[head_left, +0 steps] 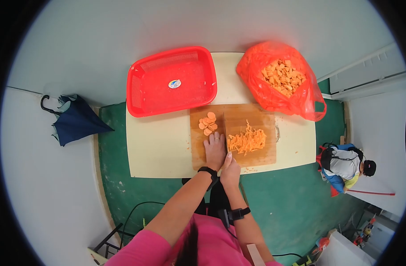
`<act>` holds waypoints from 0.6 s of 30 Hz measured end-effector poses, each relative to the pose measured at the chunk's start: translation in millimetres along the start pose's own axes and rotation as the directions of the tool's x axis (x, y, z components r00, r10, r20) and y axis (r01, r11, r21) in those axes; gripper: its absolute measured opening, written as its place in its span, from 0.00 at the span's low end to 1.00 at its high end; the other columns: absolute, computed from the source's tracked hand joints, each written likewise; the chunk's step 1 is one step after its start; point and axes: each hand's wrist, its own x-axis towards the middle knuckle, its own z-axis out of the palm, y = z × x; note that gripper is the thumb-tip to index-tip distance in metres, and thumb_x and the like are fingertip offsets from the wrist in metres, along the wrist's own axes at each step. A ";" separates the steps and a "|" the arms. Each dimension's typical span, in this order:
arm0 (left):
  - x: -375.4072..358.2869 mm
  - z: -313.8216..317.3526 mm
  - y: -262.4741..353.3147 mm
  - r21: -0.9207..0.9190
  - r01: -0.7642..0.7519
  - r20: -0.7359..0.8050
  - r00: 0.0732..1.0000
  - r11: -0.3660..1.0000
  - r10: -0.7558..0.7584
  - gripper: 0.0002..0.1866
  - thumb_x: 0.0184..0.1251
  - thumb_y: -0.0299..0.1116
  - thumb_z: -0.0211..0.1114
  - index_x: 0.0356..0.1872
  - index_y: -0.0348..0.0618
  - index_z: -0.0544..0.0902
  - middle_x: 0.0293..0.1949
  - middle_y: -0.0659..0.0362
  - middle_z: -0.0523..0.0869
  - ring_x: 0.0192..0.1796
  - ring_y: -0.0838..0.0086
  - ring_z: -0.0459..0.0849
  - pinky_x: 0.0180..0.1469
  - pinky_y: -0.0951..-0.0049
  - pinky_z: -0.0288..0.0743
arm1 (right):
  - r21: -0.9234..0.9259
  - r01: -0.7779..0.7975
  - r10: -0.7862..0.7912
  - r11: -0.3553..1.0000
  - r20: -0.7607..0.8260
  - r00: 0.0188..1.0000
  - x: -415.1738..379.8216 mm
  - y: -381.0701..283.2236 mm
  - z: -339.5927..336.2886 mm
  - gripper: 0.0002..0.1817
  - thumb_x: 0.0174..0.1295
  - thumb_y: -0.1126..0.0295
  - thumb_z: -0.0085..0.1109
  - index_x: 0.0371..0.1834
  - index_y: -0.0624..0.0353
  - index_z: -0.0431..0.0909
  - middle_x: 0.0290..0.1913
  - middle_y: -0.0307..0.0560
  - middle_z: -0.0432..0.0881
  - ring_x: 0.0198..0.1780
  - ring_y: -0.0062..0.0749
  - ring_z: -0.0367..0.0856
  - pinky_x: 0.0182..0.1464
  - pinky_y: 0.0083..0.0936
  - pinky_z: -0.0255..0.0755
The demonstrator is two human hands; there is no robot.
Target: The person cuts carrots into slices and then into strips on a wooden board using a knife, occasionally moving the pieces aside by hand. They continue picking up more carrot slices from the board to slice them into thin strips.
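My right hand [230, 171] is closed round the handle of a kitchen knife [225, 131]. Its blade points away from me and appears nearly edge-on over the wooden cutting board [267, 156]. Just left of the blade, my left hand [215, 150] presses down on the board with fingers bent; whatever lies beneath them is hidden. Beyond those fingertips sits a small group of round carrot slices [208, 123]. To the right of the knife, a loose heap of shredded carrot [248, 140] spreads across the board.
A red plastic basket [131, 95] stands at the table's back left. At the back right, a red plastic bag [252, 71] holds many carrot slices [283, 79]. A dark blue umbrella [81, 122] leans on the left wall. Another person [345, 163] is on the right, near a red pole.
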 end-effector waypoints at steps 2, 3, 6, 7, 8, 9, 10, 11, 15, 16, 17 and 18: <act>1.4 -7.0 2.9 -0.066 0.028 0.070 0.997 0.997 -0.024 0.15 0.61 0.38 0.62 0.47 0.46 0.76 0.48 0.55 0.75 0.55 0.61 0.72 0.50 0.58 0.63 | -0.001 0.008 -0.008 1.000 0.002 1.000 6.9 -1.2 -0.1 0.34 0.80 0.50 0.35 0.37 0.74 0.80 0.32 0.76 0.81 0.40 0.74 0.81 0.43 0.57 0.73; 3.2 -8.9 2.8 -0.066 0.026 0.062 0.998 0.997 -0.021 0.15 0.61 0.38 0.62 0.47 0.46 0.76 0.48 0.55 0.75 0.55 0.61 0.72 0.50 0.58 0.63 | 0.024 0.027 -0.027 0.999 -0.032 0.999 9.9 -0.7 1.6 0.34 0.80 0.50 0.35 0.37 0.74 0.80 0.33 0.76 0.81 0.40 0.74 0.80 0.43 0.57 0.72; 0.7 -10.5 3.0 -0.062 0.014 0.030 0.999 0.998 -0.012 0.13 0.63 0.38 0.62 0.45 0.46 0.76 0.48 0.55 0.75 0.55 0.60 0.72 0.49 0.58 0.62 | 0.062 0.013 -0.011 0.998 -0.029 1.000 18.3 7.7 -2.6 0.35 0.80 0.49 0.35 0.35 0.73 0.79 0.30 0.73 0.81 0.37 0.70 0.80 0.41 0.54 0.72; 0.6 -8.3 3.0 -0.056 0.015 0.015 1.000 0.998 -0.014 0.12 0.64 0.37 0.62 0.45 0.46 0.76 0.47 0.55 0.75 0.54 0.60 0.72 0.49 0.58 0.62 | 0.075 -0.023 0.022 0.997 0.008 1.000 20.6 12.0 -6.4 0.35 0.80 0.48 0.35 0.33 0.73 0.79 0.28 0.70 0.81 0.34 0.66 0.81 0.39 0.51 0.72; 0.4 -5.4 3.1 -0.050 0.019 0.001 1.000 0.999 -0.019 0.11 0.65 0.37 0.62 0.44 0.45 0.76 0.46 0.55 0.76 0.54 0.59 0.73 0.49 0.58 0.62 | 0.072 -0.024 0.024 0.997 0.010 1.000 21.1 17.0 -9.2 0.35 0.80 0.48 0.35 0.33 0.73 0.79 0.28 0.70 0.81 0.34 0.66 0.81 0.39 0.51 0.72; 1.2 -3.1 2.6 -0.051 0.024 0.004 1.000 0.998 -0.024 0.11 0.65 0.37 0.62 0.44 0.45 0.76 0.46 0.55 0.76 0.54 0.59 0.73 0.49 0.58 0.62 | 0.120 -0.060 0.058 0.991 0.023 0.998 19.8 16.4 -13.6 0.36 0.80 0.48 0.35 0.31 0.73 0.78 0.25 0.67 0.79 0.31 0.61 0.79 0.38 0.49 0.71; 0.6 -0.5 1.3 -0.066 0.018 -0.018 1.000 0.998 -0.019 0.10 0.65 0.36 0.61 0.44 0.45 0.76 0.46 0.54 0.76 0.54 0.59 0.73 0.49 0.58 0.62 | 0.165 -0.101 0.095 0.981 0.042 0.995 16.0 16.1 -15.8 0.37 0.80 0.47 0.35 0.28 0.73 0.77 0.23 0.63 0.77 0.27 0.56 0.77 0.36 0.47 0.70; -0.2 1.8 0.3 -0.081 0.010 -0.039 0.999 0.997 -0.014 0.09 0.65 0.35 0.60 0.43 0.45 0.76 0.46 0.54 0.76 0.53 0.59 0.73 0.49 0.58 0.62 | 0.164 -0.111 0.105 0.980 0.046 0.993 12.1 15.5 -18.0 0.38 0.80 0.46 0.34 0.26 0.73 0.74 0.20 0.58 0.73 0.25 0.49 0.74 0.34 0.44 0.68; 1.3 1.9 0.7 -0.080 0.018 -0.017 1.000 0.997 -0.020 0.08 0.66 0.34 0.59 0.43 0.46 0.77 0.46 0.54 0.76 0.53 0.59 0.73 0.48 0.58 0.62 | 0.211 -0.112 0.106 0.971 0.038 0.994 4.4 14.8 -15.7 0.37 0.80 0.47 0.35 0.26 0.73 0.75 0.20 0.62 0.74 0.25 0.54 0.75 0.34 0.47 0.68; 1.6 1.3 1.0 -0.074 0.023 -0.002 1.000 0.997 -0.023 0.08 0.66 0.35 0.59 0.43 0.46 0.76 0.46 0.54 0.76 0.52 0.59 0.73 0.48 0.58 0.62 | 0.181 -0.095 0.090 0.979 0.032 0.995 4.0 14.7 -14.6 0.37 0.80 0.48 0.35 0.28 0.74 0.76 0.22 0.66 0.76 0.27 0.59 0.76 0.35 0.49 0.68; 1.1 0.9 1.2 -0.070 0.027 0.014 1.000 0.997 -0.026 0.07 0.66 0.35 0.59 0.42 0.46 0.76 0.46 0.54 0.77 0.52 0.59 0.73 0.48 0.58 0.62 | 0.150 -0.079 0.076 0.986 0.026 0.997 3.1 15.1 -13.6 0.37 0.80 0.48 0.35 0.29 0.75 0.77 0.24 0.69 0.77 0.29 0.63 0.77 0.36 0.50 0.69; 0.7 0.6 1.4 -0.069 0.026 0.017 1.000 0.997 -0.025 0.07 0.66 0.35 0.59 0.42 0.46 0.76 0.46 0.54 0.77 0.52 0.59 0.73 0.48 0.58 0.62 | 0.150 -0.083 0.080 0.985 0.026 0.996 2.8 16.1 -12.2 0.37 0.80 0.48 0.35 0.29 0.75 0.77 0.24 0.69 0.77 0.29 0.63 0.77 0.36 0.50 0.69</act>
